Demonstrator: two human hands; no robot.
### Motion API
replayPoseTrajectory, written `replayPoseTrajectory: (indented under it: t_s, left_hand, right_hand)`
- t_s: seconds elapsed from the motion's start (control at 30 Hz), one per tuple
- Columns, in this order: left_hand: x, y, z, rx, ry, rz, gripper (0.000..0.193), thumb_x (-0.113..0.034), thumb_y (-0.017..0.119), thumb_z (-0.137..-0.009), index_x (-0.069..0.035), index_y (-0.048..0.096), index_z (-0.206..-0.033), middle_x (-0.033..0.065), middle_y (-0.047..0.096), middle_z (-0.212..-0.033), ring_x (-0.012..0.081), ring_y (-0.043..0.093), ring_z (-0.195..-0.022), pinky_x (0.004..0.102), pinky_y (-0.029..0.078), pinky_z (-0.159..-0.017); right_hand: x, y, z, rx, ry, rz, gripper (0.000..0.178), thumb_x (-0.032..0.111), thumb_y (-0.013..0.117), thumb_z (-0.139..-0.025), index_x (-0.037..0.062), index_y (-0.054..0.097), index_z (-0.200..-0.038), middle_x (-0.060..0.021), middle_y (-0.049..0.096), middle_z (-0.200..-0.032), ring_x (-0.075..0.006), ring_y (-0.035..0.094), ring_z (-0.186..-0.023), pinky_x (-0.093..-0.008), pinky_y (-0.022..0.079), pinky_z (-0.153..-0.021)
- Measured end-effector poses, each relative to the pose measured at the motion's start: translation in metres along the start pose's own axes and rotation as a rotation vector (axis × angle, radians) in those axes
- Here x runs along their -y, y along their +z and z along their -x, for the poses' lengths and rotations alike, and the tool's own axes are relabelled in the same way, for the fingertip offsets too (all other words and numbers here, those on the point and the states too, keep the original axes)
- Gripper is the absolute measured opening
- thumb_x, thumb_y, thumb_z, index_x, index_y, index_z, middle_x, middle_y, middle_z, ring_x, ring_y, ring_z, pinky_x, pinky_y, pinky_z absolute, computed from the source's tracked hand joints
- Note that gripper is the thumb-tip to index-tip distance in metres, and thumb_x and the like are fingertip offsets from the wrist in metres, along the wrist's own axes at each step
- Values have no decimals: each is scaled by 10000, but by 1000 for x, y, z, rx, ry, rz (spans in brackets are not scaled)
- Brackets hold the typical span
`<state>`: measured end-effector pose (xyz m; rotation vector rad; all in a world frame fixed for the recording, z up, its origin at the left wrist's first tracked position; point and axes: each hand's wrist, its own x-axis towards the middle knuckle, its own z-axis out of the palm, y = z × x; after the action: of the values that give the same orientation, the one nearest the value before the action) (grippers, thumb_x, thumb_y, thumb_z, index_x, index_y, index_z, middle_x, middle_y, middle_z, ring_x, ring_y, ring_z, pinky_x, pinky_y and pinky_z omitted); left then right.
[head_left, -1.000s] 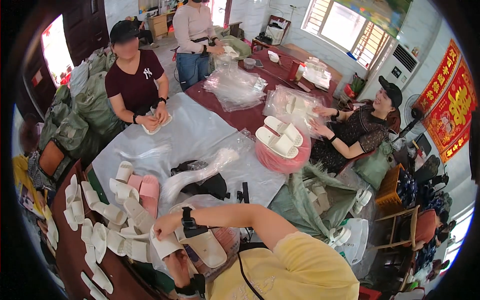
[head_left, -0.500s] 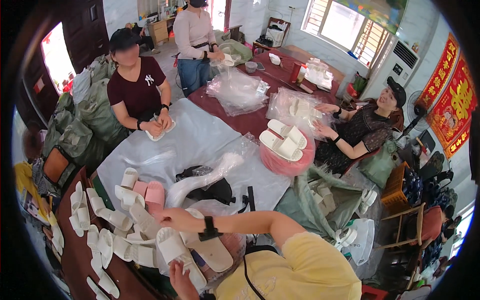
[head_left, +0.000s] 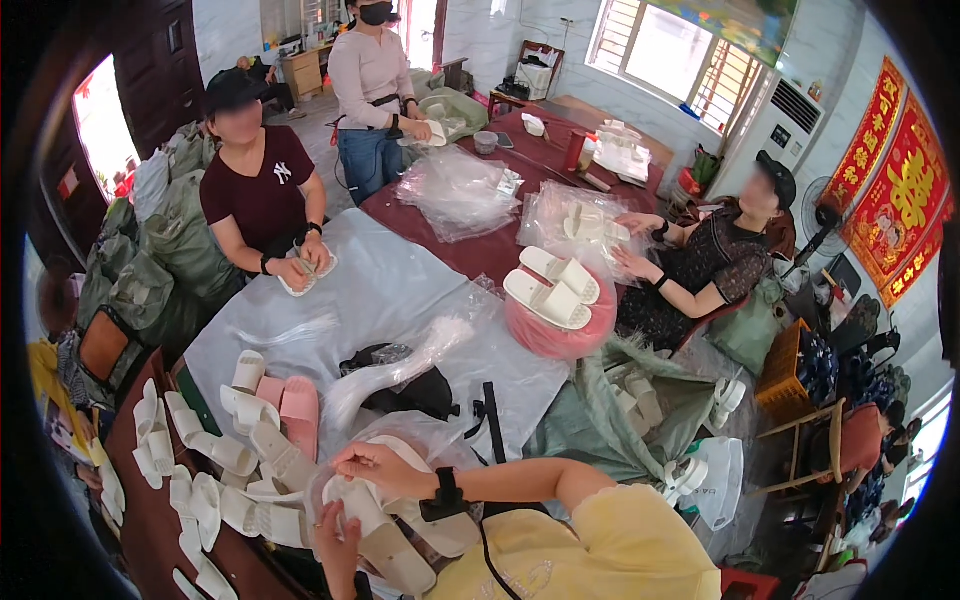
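White slippers with ribbed straps (head_left: pixel 395 555) lie before me, with clear plastic film around them. My right hand (head_left: pixel 378 470) is over the slipper's strap end, its fingertips drawn together in a pinch; what they hold, if anything, is too small to make out. Beside that slipper's left edge is my left hand (head_left: pixel 338 540), fingers apart and touching the slipper's side. A second white slipper (head_left: pixel 450 530) sits partly beneath my right wrist. Left of my hands are several loose white slippers (head_left: pixel 280 455) and a pink pair (head_left: pixel 300 410).
A grey sheet (head_left: pixel 370 260) covers the near table. On it lie a bundle of clear strands (head_left: pixel 400 370) and a black bag (head_left: pixel 425 395). White slippers rest on a pink round bundle (head_left: pixel 560 330). Three people handle slippers around the tables. A green sack (head_left: pixel 600 410) stands at right.
My right hand has moved from beside the pink slippers to the white slipper's strap. My left hand has shifted left and up along the slipper. The view has tilted slightly.
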<state>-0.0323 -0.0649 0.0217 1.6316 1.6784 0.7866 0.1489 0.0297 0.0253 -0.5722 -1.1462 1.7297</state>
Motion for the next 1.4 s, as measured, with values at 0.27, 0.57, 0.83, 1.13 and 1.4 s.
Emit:
replayPoseTrajectory:
  t_s: [0.27,0.57,0.83,1.13,1.4]
  left_hand:
    - [-35,21,-15,-125,-75,374,261,-96,555,-839,35,567,-1065,105,613,-912,177,572,-816,281,442,-728]
    - [-39,36,-26,-290,-219,271,207,-131,526,-871,11,615,-991,41,597,-782,106,525,-696,243,425,-642]
    - [-35,38,-27,-344,-255,825,146,-170,495,-906,-51,562,-957,-23,534,-789,45,453,-624,190,387,-550]
    - [-41,28,-38,-336,-408,1118,201,-168,518,-898,-54,552,-1060,-48,486,-735,10,362,-543,168,311,-503]
    - [-42,26,-40,-308,-432,1227,235,-163,519,-899,-45,544,-1101,-61,418,-659,15,332,-522,168,296,-495]
  right_hand:
    - [-9,4,8,125,151,-129,174,132,530,-887,3,564,-998,-18,577,-812,-88,538,-737,-224,439,-685]
    - [-9,1,7,-24,183,-65,215,128,544,-876,9,564,-1053,-15,583,-946,-88,536,-876,-221,436,-773]
    - [-9,1,9,17,93,67,182,93,559,-858,38,582,-1030,10,563,-996,-91,518,-943,-217,406,-829]
    - [-3,12,8,-10,265,115,149,61,557,-851,9,554,-990,-14,563,-916,-84,538,-847,-216,432,-759]
    - [5,7,6,-52,-118,692,99,62,590,-812,2,577,-889,-60,571,-825,-135,549,-764,-251,443,-691]
